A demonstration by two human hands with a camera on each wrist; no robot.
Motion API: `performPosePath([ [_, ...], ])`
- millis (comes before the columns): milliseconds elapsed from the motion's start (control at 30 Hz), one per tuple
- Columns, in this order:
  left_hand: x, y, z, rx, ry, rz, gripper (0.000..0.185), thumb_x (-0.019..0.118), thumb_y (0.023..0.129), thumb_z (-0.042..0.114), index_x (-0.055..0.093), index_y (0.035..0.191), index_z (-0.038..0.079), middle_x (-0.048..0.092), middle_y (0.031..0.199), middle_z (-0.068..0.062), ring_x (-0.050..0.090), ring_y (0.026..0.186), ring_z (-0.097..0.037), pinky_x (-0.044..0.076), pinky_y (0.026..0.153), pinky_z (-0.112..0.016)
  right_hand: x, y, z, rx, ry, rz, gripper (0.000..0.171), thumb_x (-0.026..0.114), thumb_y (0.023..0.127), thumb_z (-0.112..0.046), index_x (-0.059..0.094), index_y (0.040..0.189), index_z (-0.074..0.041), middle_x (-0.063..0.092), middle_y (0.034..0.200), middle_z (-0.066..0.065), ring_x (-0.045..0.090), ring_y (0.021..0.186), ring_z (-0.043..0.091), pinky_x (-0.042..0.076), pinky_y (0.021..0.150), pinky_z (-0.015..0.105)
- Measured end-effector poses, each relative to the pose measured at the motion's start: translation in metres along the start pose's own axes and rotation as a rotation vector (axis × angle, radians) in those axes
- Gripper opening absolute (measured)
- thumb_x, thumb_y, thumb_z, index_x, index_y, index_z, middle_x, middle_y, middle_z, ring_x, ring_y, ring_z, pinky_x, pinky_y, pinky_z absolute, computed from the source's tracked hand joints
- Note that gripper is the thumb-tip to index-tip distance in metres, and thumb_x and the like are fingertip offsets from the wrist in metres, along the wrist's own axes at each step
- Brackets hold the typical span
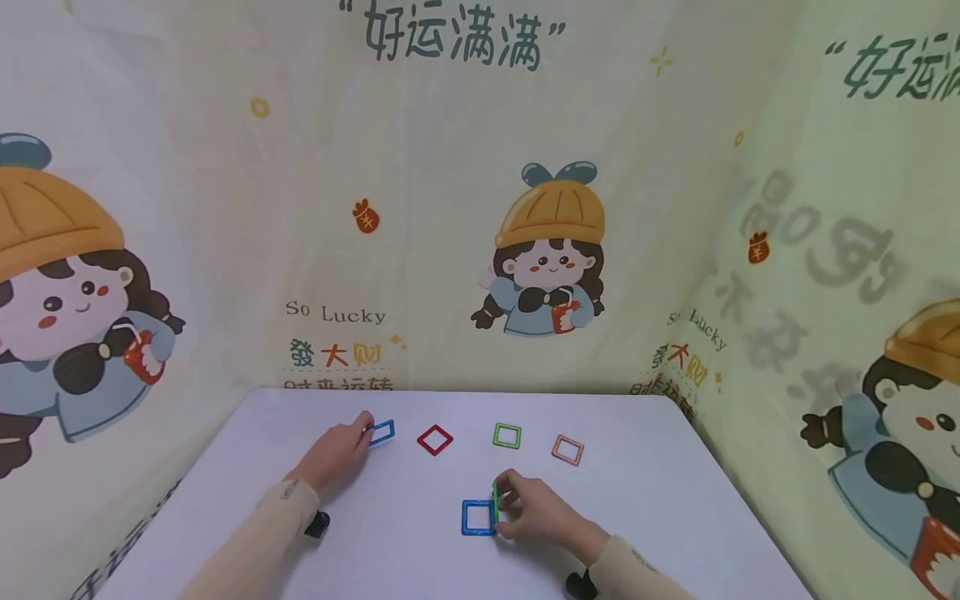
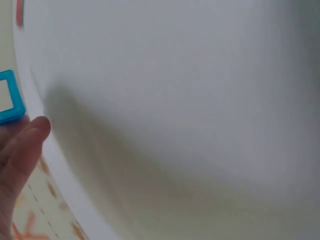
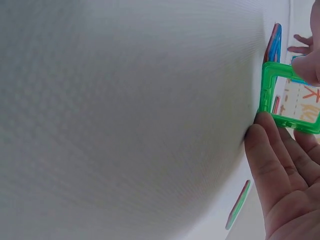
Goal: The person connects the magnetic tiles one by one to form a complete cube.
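Note:
My left hand (image 1: 366, 425) reaches to the back left of the white table (image 1: 675, 500) and pinches the left edge of a light blue square frame (image 1: 383, 432). In the left wrist view that blue frame (image 2: 7, 97) lies just past my fingertips (image 2: 35, 131). Near the front, my right hand (image 1: 501, 500) holds a green square frame (image 1: 495, 498) upright against the right edge of a darker blue square frame (image 1: 477, 517) lying flat. In the right wrist view my fingers (image 3: 265, 145) grip the green frame (image 3: 289, 95) standing on the table.
A red square frame (image 1: 435, 439), another green one (image 1: 507, 435) and an orange one (image 1: 567, 449) lie in a row across the back. Printed cloth (image 1: 450, 208) walls in the table behind and on both sides.

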State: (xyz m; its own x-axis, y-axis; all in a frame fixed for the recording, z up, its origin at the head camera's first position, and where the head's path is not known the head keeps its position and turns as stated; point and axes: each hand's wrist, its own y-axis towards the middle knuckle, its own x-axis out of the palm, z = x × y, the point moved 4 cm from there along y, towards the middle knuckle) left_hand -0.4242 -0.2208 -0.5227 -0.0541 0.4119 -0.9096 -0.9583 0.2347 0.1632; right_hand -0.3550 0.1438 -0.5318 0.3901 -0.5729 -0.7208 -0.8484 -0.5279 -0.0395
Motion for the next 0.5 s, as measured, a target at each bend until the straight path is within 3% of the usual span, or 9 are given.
performPosePath([
  [133, 0.015, 0.0, 0.037, 0.057, -0.018, 0.0, 0.016, 0.06, 0.105, 0.023, 0.055, 0.118, 0.016, 0.066, 0.083, 0.006, 0.057, 0.072, -0.008, 0.058, 0.08, -0.035, 0.001, -0.005, 0.0, -0.001, 0.012, -0.008, 0.05, 0.088, 0.081, -0.022, 0.059, 0.122, -0.015, 0.068, 0.114, -0.006, 0.068, 0.101, 0.009, 0.057, 0.091, 0.032],
  [300, 0.043, -0.002, 0.092, 0.173, -0.057, -0.081, 0.019, 0.064, 0.103, 0.025, 0.058, 0.118, 0.016, 0.069, 0.09, 0.005, 0.062, 0.078, -0.007, 0.06, 0.081, -0.033, 0.0, -0.007, -0.001, -0.002, 0.015, -0.014, 0.051, 0.088, 0.08, -0.02, 0.058, 0.121, -0.013, 0.068, 0.111, -0.006, 0.067, 0.101, 0.009, 0.057, 0.091, 0.032],
  [400, 0.057, -0.002, 0.117, 0.171, -0.096, -0.142, 0.02, 0.066, 0.101, 0.027, 0.059, 0.117, 0.017, 0.069, 0.093, 0.005, 0.064, 0.082, -0.007, 0.06, 0.084, -0.033, -0.001, -0.007, -0.001, -0.001, 0.012, -0.021, 0.051, 0.088, 0.08, -0.02, 0.057, 0.12, -0.013, 0.068, 0.11, -0.006, 0.066, 0.099, 0.008, 0.057, 0.091, 0.031],
  [500, 0.064, -0.001, 0.131, 0.16, -0.144, -0.176, 0.018, 0.068, 0.1, 0.026, 0.058, 0.114, 0.019, 0.068, 0.093, 0.006, 0.063, 0.083, -0.006, 0.06, 0.085, -0.032, -0.001, -0.007, -0.001, -0.003, 0.013, -0.026, 0.051, 0.088, 0.079, -0.02, 0.057, 0.119, -0.015, 0.068, 0.11, -0.007, 0.066, 0.099, 0.006, 0.057, 0.091, 0.03],
])
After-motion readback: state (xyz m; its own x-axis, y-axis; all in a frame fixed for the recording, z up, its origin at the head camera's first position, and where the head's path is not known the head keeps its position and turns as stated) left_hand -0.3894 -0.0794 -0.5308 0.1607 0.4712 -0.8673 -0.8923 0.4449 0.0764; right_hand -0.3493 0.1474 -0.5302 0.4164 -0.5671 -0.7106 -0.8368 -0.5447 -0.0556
